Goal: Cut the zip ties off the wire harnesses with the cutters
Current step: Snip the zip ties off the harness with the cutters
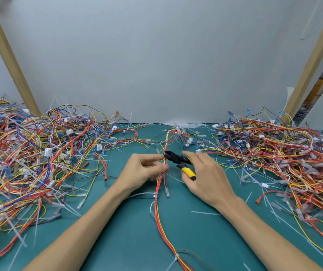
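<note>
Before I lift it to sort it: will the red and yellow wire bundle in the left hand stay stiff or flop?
Probably floppy: the wire bundle snakes in loose curves over the mat and should sag either side of the left hand. Likely light, only thin strands. Its far end lies among other wires, so it may snag.

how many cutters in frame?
1. The yellow-handled cutters are gripped in the right hand, tip at the red-yellow harness pinched by the left hand. Others could lie hidden under the left pile or the right pile.

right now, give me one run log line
left hand pinches harness | right hand holds cutters | tips at harness | zip tie below uncut
</note>
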Motion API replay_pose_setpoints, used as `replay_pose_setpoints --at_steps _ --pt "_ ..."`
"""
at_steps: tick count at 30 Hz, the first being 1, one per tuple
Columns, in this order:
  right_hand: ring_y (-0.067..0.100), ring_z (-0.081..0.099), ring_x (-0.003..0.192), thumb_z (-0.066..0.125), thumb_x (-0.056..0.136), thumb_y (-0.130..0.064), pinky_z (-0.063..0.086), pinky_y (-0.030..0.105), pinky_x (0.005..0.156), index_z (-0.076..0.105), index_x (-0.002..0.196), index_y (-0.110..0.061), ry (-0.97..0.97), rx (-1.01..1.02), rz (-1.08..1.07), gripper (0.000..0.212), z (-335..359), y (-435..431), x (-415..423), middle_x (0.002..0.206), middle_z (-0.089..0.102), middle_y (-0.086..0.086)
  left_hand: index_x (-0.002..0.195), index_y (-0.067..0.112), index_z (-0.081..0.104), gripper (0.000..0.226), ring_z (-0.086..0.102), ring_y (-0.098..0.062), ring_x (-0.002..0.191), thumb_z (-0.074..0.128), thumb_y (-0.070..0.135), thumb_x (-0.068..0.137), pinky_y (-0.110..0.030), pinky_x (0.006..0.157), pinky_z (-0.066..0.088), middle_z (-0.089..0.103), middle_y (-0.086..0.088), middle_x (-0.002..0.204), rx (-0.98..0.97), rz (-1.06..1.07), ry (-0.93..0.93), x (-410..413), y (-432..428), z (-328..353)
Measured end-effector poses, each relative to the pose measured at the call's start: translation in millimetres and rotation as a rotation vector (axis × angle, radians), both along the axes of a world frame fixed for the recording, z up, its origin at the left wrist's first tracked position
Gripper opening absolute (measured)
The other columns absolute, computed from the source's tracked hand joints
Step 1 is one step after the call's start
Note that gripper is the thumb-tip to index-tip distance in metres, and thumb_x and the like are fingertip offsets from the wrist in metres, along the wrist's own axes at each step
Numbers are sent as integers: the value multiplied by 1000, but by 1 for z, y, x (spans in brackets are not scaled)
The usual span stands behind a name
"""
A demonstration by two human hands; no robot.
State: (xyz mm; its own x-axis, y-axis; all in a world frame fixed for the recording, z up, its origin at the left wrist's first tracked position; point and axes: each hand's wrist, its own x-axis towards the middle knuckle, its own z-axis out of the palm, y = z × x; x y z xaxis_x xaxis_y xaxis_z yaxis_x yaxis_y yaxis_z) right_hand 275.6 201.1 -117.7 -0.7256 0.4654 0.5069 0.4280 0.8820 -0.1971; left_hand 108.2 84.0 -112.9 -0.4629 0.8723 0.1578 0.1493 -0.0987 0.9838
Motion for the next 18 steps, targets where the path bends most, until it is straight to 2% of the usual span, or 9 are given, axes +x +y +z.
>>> replay_pose_setpoints --at_steps 5,10,15,18 --pt "25 57 96 70 79 -30 48 38 82 62 123 -16 -6 49 -30 46 1 -1 1 100 62 1 97 20 69 24 51 -7 44 77 6 80 -16 47 42 68 2 61 -11 43 3 2 1 0" --pt "26 58 96 72 77 -28 47 38 82 63 122 -15 -1 94 -38 48 0 -1 0 100 63 2 96 22 71 22 49 -11 38 78 8 80 -14 45 39 65 -2 58 -34 102 69 -1 1 -2" --pt "26 58 94 75 76 -28 47 38 79 63 122 -14 -6 152 -40 50 0 -3 -1 98 63 2 100 14 70 22 52 -14 41 76 5 80 -21 48 46 65 -5 54 -59 132 136 -2 2 -7" --pt "27 58 93 76 74 -27 48 37 77 64 119 -14 2 183 -33 49 1 -3 0 96 63 3 93 19 70 21 54 -13 41 75 4 80 -21 46 47 66 -6 54 -68 130 156 -1 3 -7"
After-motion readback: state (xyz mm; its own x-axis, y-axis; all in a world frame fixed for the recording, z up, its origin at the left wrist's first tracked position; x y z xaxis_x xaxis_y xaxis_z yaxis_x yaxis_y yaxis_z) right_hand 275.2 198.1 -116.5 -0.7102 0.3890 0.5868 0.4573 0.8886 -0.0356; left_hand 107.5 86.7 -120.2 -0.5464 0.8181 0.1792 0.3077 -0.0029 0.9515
